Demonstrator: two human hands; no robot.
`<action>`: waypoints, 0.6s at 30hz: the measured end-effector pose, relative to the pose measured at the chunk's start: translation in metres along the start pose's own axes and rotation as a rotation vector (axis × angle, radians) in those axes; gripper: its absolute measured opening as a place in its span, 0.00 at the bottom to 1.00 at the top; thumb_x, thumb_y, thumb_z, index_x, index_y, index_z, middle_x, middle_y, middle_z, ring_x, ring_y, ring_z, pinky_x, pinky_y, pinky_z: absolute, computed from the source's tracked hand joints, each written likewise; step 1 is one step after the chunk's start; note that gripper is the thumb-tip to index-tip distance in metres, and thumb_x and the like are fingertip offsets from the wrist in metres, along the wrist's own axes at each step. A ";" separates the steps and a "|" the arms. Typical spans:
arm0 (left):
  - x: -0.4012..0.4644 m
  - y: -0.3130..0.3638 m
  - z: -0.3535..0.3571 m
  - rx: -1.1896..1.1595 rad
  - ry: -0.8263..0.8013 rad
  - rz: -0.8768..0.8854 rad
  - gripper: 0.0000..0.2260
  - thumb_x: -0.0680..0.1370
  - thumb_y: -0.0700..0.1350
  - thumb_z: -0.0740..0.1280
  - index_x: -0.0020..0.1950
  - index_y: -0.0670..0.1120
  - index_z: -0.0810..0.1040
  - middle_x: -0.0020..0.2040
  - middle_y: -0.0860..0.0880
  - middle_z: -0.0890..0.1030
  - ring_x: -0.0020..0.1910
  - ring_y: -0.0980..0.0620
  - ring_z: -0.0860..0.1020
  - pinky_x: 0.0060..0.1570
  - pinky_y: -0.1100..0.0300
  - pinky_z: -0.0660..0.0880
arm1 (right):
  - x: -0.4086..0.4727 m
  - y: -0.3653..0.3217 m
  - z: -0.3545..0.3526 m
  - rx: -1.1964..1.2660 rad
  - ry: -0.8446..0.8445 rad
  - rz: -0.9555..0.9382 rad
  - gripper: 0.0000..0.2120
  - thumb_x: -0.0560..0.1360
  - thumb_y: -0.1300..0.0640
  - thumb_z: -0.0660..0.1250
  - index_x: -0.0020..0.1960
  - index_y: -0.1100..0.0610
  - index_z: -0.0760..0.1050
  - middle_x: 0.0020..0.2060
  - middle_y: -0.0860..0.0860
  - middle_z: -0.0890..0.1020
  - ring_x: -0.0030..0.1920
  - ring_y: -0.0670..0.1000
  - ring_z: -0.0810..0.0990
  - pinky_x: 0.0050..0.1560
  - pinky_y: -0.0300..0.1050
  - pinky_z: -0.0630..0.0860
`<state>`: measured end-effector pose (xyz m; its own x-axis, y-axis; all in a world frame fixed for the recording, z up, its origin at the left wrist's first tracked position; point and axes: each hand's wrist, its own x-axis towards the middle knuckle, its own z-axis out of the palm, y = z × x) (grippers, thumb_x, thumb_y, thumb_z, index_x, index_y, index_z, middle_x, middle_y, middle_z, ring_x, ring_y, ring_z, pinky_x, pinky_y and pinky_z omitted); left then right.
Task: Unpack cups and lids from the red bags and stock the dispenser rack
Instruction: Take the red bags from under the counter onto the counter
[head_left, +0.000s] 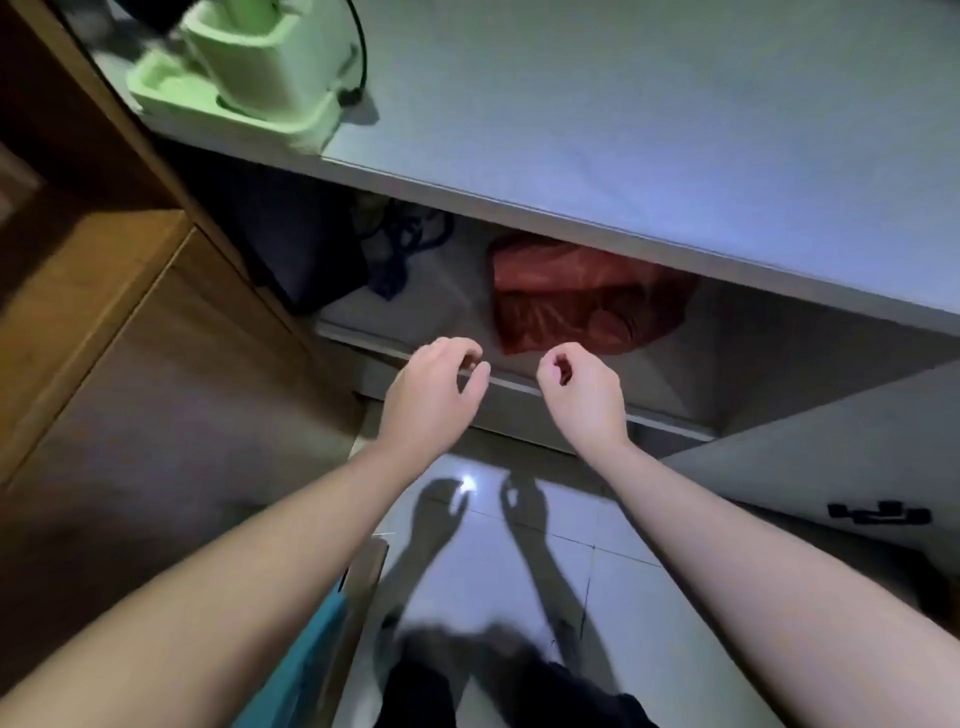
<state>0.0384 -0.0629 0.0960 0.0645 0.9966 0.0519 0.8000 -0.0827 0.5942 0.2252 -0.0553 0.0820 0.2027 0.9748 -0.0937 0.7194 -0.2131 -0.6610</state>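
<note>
The crinkled, glossy red plastic bag (587, 296) lies on the smooth grey lower shelf (415, 291). Above, the flat grey counter (675, 130) looks matt and smooth; near its left edge stands a pale green moulded plastic appliance (249, 78). The brown wood-grain cabinet (104, 312) has a satin finish, and the pale floor tiles (519, 545) shine.

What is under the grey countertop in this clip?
On the lower shelf under the countertop lie a red bag, a dark blue tangle and a dark box. The countertop's edge hides the shelf's back part; the bag's contents cannot be seen.
</note>
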 end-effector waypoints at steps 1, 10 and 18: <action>0.014 -0.009 0.016 0.007 0.006 0.014 0.09 0.81 0.53 0.65 0.57 0.50 0.78 0.52 0.53 0.80 0.54 0.49 0.76 0.54 0.51 0.75 | 0.014 0.011 0.012 -0.030 0.036 0.013 0.11 0.77 0.52 0.63 0.36 0.52 0.71 0.32 0.46 0.77 0.39 0.55 0.77 0.39 0.45 0.66; 0.128 -0.040 0.163 -0.053 -0.042 -0.033 0.23 0.73 0.64 0.69 0.63 0.52 0.79 0.63 0.47 0.79 0.61 0.43 0.77 0.59 0.50 0.76 | 0.096 0.105 0.073 -0.088 0.273 -0.140 0.10 0.75 0.56 0.67 0.53 0.60 0.81 0.49 0.58 0.84 0.48 0.63 0.82 0.48 0.53 0.78; 0.131 -0.044 0.201 -0.130 0.066 0.031 0.08 0.79 0.43 0.67 0.55 0.41 0.81 0.52 0.37 0.82 0.53 0.36 0.77 0.53 0.47 0.74 | 0.109 0.136 0.065 -0.115 0.290 -0.168 0.09 0.75 0.60 0.68 0.53 0.58 0.82 0.52 0.59 0.83 0.45 0.63 0.82 0.45 0.51 0.76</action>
<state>0.1315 0.0718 -0.0846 0.0457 0.9915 0.1219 0.7140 -0.1177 0.6902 0.3016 0.0268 -0.0664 0.2432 0.9410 0.2353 0.8257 -0.0735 -0.5594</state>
